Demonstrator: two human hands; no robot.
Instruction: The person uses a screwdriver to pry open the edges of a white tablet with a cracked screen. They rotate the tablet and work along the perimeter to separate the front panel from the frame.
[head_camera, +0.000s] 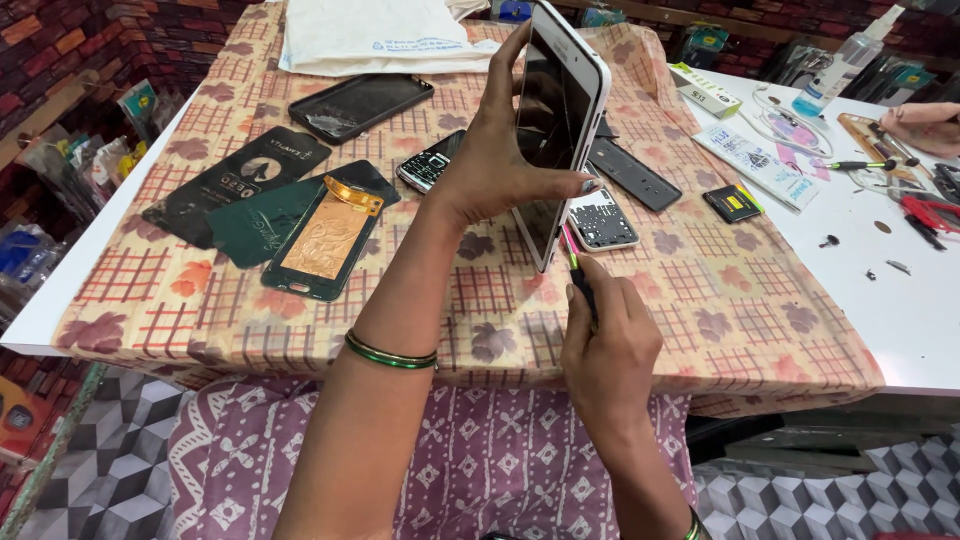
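Tablet (560, 120) stands upright in the left hand's (490, 165) grip; right hand (605, 350) pinches a screwdriver (580, 280).

A cloth-covered white table in a brick-walled room with a patterned floor.

The white table (900, 320) fills the middle and right of the frame; a beige cloth (720, 320) with red checks and maroon leaves covers most of it, leaving the right part bare. A dark red brick wall (60, 40) runs across the upper left and along the top right. Small packets (60, 160) hang or lean at the left edge against the wall. The floor (120, 450), seen at the lower left and lower right, has a grey and white cube pattern. A green table leg (55, 455) slants down at lower left. Light is even and bright.
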